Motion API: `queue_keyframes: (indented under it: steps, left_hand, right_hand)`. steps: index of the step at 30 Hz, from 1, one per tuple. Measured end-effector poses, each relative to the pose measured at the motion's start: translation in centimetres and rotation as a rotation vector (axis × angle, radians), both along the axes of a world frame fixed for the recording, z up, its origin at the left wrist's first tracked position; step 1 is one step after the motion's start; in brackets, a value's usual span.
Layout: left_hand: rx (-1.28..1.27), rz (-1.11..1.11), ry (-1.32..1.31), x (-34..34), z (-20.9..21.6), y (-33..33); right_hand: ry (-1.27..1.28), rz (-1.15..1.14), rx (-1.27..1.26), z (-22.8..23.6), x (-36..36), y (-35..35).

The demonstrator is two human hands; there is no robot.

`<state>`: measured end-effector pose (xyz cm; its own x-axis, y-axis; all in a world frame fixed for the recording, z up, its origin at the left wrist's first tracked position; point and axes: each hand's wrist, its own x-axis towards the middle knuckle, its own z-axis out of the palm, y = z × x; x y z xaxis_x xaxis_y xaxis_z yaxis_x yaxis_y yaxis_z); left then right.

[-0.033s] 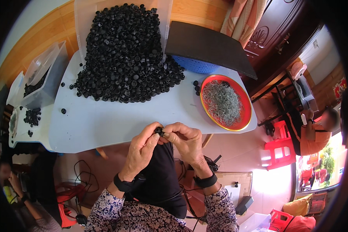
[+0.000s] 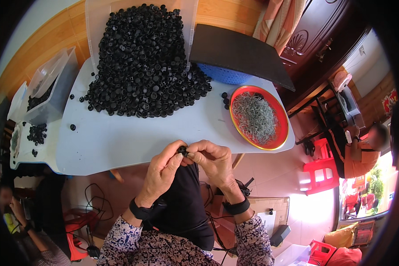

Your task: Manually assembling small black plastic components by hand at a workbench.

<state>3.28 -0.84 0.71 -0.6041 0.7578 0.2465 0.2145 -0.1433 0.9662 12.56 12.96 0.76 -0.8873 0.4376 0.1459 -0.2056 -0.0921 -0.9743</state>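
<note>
Just past the table's near edge, a small round black plastic cap [image 2: 182, 150] is pinched between my two hands. My left hand [image 2: 164, 169] grips its left side with thumb and forefinger. From the right, the thumb and forefinger of my right hand [image 2: 213, 163] close against the same cap; whether a finer piece is between them is too small to see. Beyond my hands a large heap of similar black caps [image 2: 142, 66] spills out of a clear plastic bin [image 2: 92, 26] onto the pale table [image 2: 115, 150]. A red basin [image 2: 284, 128] holds many thin silvery metal pins [image 2: 255, 117].
A dark board [image 2: 239, 51] rests over a blue basket [image 2: 226, 76] at the back right. Leftward, another clear bin [image 2: 60, 95] stands near loose caps [image 2: 37, 134]. Other people sit at far right and lower left. Red stools [image 2: 321, 175] and cables [image 2: 99, 195] are on the floor.
</note>
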Motion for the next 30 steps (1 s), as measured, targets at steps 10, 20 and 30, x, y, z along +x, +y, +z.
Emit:
queue_keyframes:
  steps: [10,20,30]
  left_hand:
    - [0.006,-0.08,-0.043,-0.4,0.0,-0.1]
    - [0.012,0.086,0.0,0.6,-0.5,0.4]
    - [-0.022,0.058,0.082,0.6,0.2,0.1]
  right_hand:
    - [0.007,0.111,-0.041,1.2,-0.1,0.5]
    - [-0.076,-0.137,0.123,0.9,0.2,-1.4]
    - [-0.082,-0.176,0.2,0.7,0.3,-1.4]
